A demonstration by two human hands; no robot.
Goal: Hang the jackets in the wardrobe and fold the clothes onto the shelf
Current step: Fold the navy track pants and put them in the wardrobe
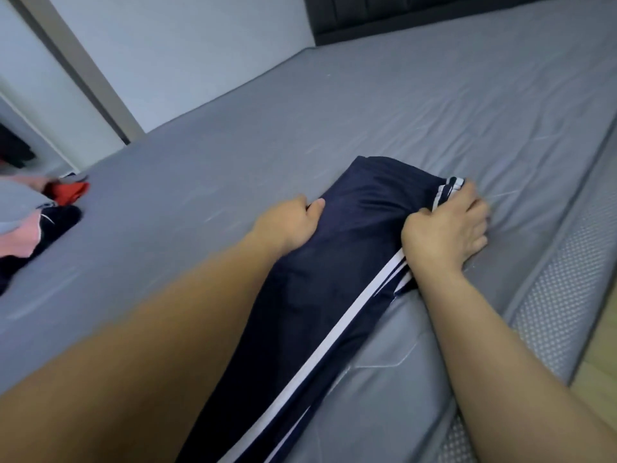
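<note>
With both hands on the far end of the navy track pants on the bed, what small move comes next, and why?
Probably fold that end back toward the body. The left hand and right hand each grip an edge of the pants, which lie straight and long on the bed, not yet folded.

The navy track pants (334, 262) are smooth cloth with a faint sheen and white woven side stripes. The bed (334, 111) wears matt grey cloth, lightly creased; its right side panel is dotted mesh. The far headboard (417, 15) looks dark, padded, matt.
</note>
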